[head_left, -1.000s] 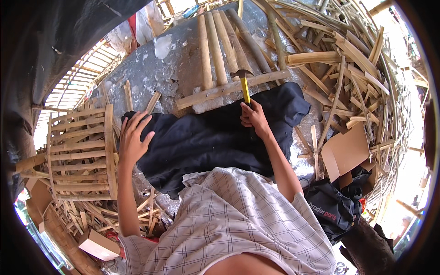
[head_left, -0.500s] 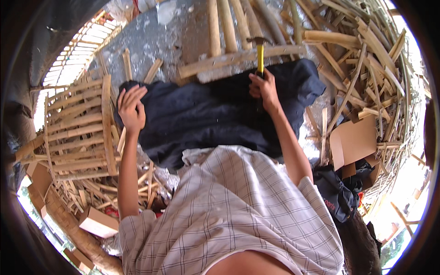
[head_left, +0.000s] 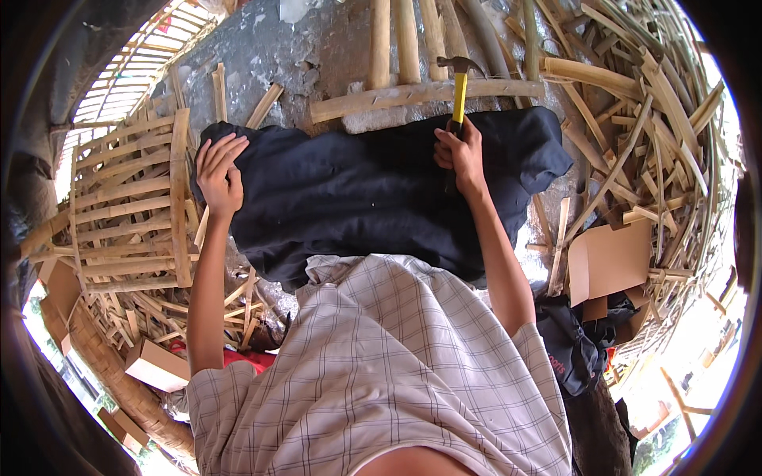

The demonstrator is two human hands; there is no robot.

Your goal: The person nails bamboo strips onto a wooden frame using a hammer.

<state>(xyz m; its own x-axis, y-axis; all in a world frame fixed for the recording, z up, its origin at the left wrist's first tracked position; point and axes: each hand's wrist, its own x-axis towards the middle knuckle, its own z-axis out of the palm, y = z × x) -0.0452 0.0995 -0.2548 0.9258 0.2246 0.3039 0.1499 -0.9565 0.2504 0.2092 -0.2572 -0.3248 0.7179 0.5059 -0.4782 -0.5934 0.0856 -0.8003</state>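
Observation:
My right hand (head_left: 460, 155) grips the yellow handle of a claw hammer (head_left: 459, 83), whose metal head sits over a bamboo crosspiece (head_left: 381, 99) lying on the grey ground. My left hand (head_left: 218, 170) has its fingers spread and rests on the dark trousers (head_left: 357, 190) over my legs, just beside a slatted bamboo frame (head_left: 127, 206). A checked shirt fills the lower part of the view.
Several bamboo poles (head_left: 405, 40) lie lengthwise beyond the crosspiece. Piles of split bamboo strips (head_left: 651, 119) heap up on the right. A cardboard piece (head_left: 607, 258) and a dark bag (head_left: 575, 349) lie at lower right; a small box (head_left: 155, 365) sits at lower left.
The view has tipped, so everything sits closer and lower. My right hand has raised the hammer so its head shows over the crosspiece. My left hand stays spread on my leg.

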